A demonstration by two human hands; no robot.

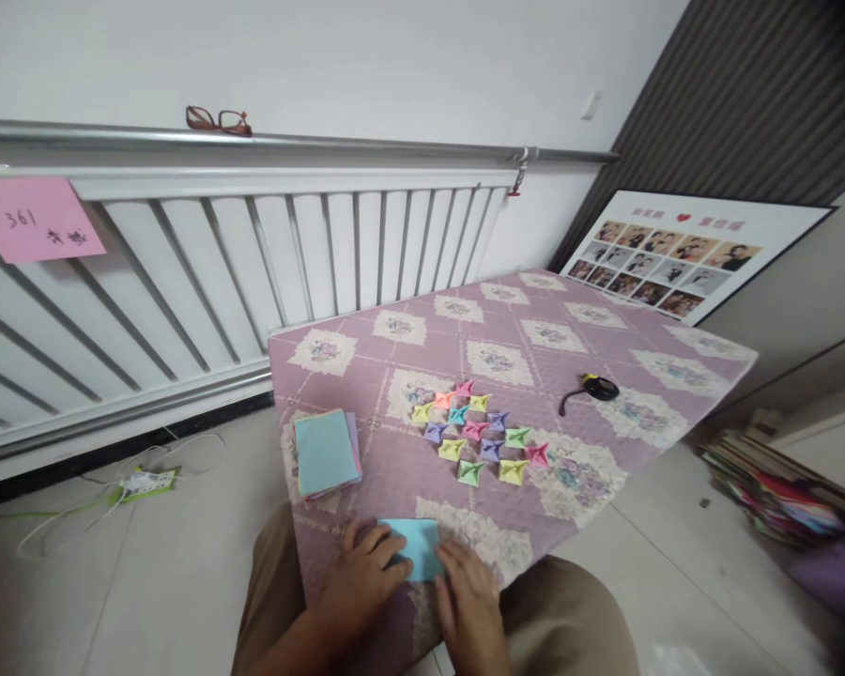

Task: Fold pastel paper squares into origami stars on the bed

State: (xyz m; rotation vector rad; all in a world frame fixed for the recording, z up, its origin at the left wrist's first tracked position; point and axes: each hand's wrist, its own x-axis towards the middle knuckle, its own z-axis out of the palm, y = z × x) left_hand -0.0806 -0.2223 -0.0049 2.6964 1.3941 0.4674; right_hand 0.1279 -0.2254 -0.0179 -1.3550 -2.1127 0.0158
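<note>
A light blue piece of paper (421, 548), folded to a rectangle, lies flat on the patterned pink tablecloth (394, 437) near the front edge. My left hand (370, 568) rests with fingers spread on its left side. On its right edge lies my right hand (468, 587), fingers stretched out and slightly apart. Beyond them stand several small folded paper shapes (475, 430) in pink, yellow, green, blue and purple, set in rough rows. To the left is a stack of square paper sheets (326, 453), a light blue one on top.
A black object with a cord (601, 386) lies on the table's right part. Behind are a white radiator (366, 249) and a pipe holding eyeglasses (218, 121). A photo board (676, 249) leans at the back right. A power strip (147, 483) is on the floor.
</note>
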